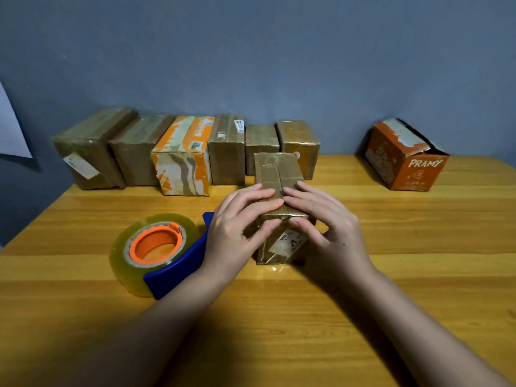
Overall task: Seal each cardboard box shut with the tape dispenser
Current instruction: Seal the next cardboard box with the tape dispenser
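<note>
Bare forearms over glossy wood-grain table (418, 247), blue tape dispenser (156, 247) w/ clear roll at left, left hand (237, 227) & right hand (326, 230) fingers straight, pressing taped brown box (275, 174) centre-table, six wrapped boxes in back row (184, 155), open orange carton (405, 160) far right.

Worktop (391, 275): wood-grain, yellow-brown banded planks, glossy, fills lower frame. Wall (251, 51) behind: plain blue-grey, meets worktop's far edge. White paper sheet (9, 129) on wall at far left, cut off by frame edge, casting a shadow below it
</note>
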